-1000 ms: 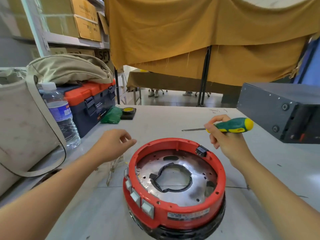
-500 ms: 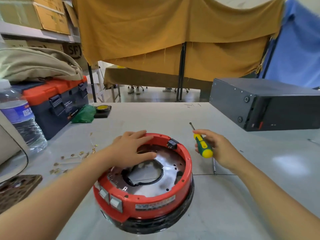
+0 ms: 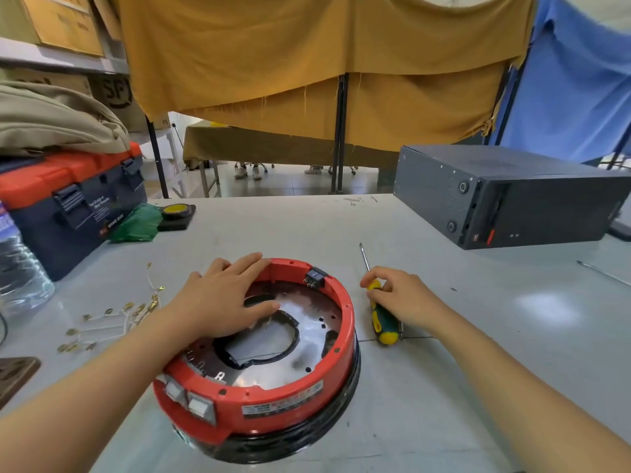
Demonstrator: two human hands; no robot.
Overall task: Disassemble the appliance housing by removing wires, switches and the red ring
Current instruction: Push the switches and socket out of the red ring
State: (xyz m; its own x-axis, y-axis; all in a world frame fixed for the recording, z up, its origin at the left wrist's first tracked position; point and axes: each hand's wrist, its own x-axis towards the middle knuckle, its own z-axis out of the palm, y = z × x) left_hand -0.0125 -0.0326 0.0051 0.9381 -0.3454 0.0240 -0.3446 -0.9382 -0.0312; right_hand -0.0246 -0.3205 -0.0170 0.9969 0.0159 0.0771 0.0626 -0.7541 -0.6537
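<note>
Place: workshop — toolbox (image 3: 68,206) sitting on the counter (image 3: 478,336)
Shelving: cardboard boxes (image 3: 65,22) stacking up behind

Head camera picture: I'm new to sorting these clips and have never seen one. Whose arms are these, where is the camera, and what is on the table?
No machine here: a person wears a camera on the head, looking down at their own two bare arms. The left hand rests flat on the red ring of a round appliance housing on the table. The right hand touches a screwdriver lying beside the housing; whether it grips it is unclear. Loose wires lie to the left. Further off stand a toolbox, a bottle and a black box.
</note>
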